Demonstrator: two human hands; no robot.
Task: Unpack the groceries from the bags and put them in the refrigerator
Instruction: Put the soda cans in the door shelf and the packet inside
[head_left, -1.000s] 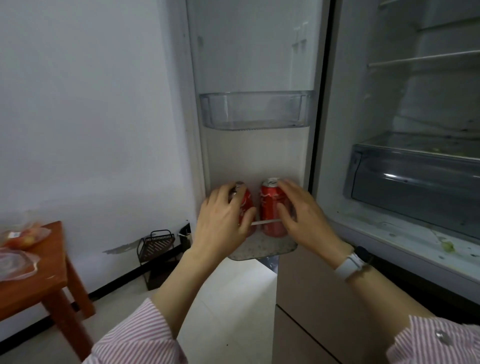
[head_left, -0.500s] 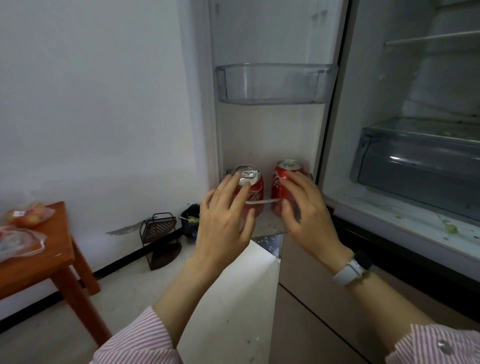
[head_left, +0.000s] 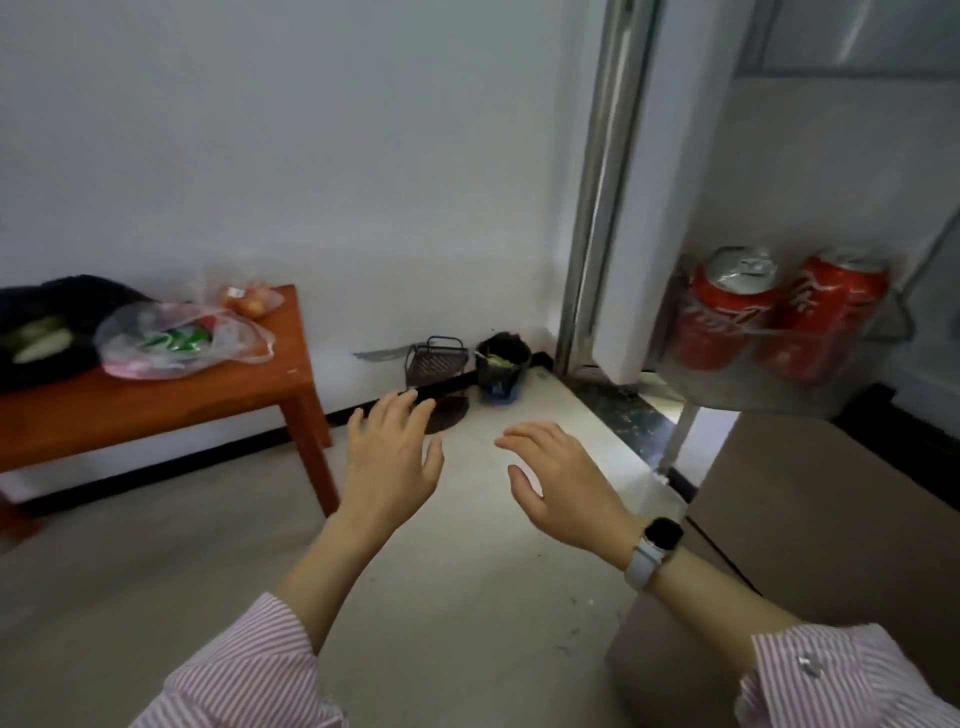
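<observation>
Two red soda cans (head_left: 779, 312) stand side by side in the clear bottom bin (head_left: 769, 384) of the open fridge door (head_left: 675, 182). Both hands are empty with fingers spread: the left hand (head_left: 392, 457) and right hand (head_left: 563, 483) hang over the floor. A plastic grocery bag (head_left: 176, 340) lies on the red-brown table (head_left: 156, 405).
</observation>
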